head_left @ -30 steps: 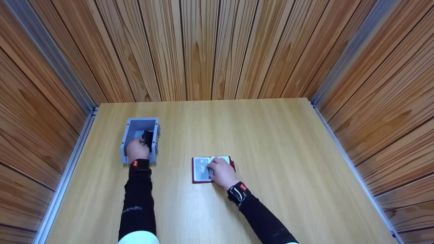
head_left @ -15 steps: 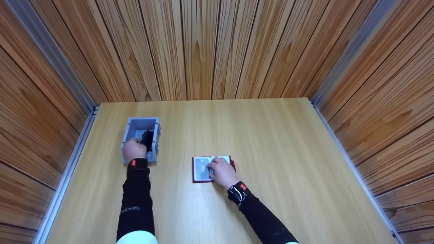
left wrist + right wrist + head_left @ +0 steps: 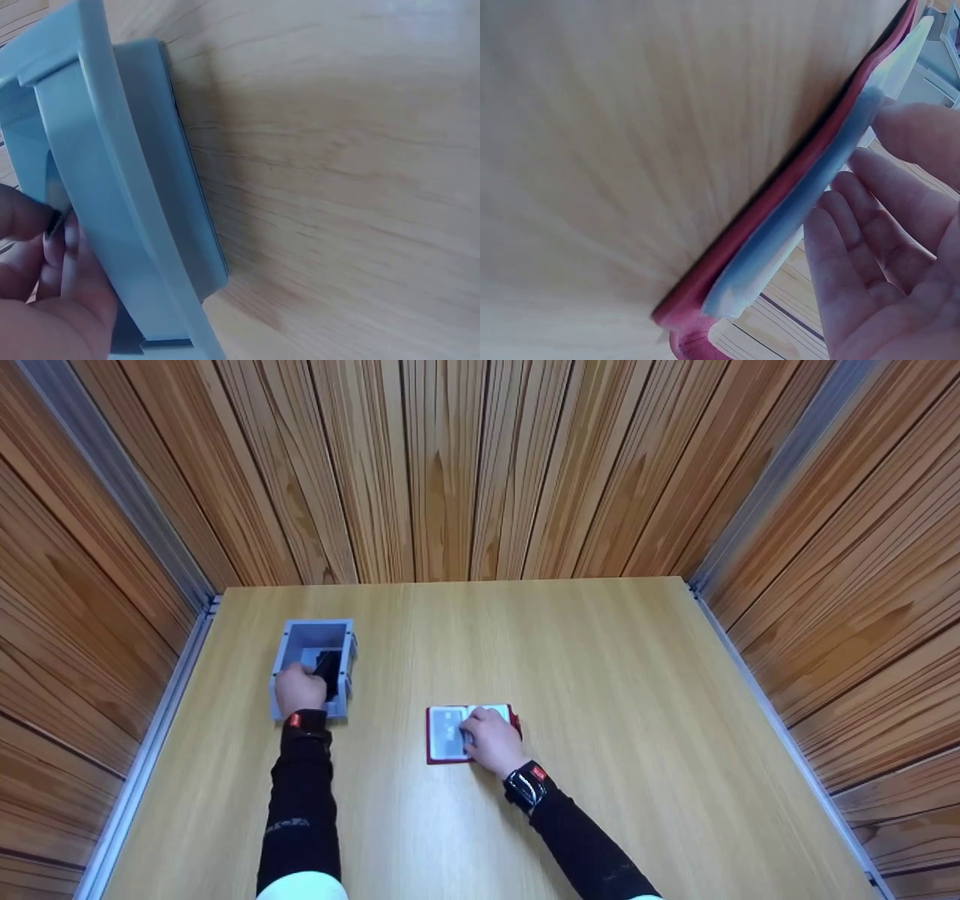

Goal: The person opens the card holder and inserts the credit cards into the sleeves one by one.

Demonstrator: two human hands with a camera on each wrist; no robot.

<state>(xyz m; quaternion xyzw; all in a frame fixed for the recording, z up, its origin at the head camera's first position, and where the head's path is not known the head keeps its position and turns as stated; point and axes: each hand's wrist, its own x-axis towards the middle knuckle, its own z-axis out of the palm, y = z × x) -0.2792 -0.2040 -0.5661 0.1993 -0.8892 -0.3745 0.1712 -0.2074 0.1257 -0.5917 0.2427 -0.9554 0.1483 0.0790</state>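
Observation:
In the head view, my left hand is inside a grey-blue plastic bin at the left of the table. Its thumb and fingers pinch a thin dark flat piece, partly hidden by the bin wall. Something black leans inside the bin beside that hand. My right hand rests over an open red card holder with clear plastic sleeves. In the right wrist view, its fingers are loosely extended, thumb and fingertips right at the sleeves' edge.
The card holder lies flat on the wooden table, right of the bin and nearer the person. Wood-panelled walls stand behind and at both sides. A metal rail runs along the left edge.
My left hand has shifted slightly left in the bin, and the black thing beside it has changed its tilt. My right hand and the card holder have stayed in place.

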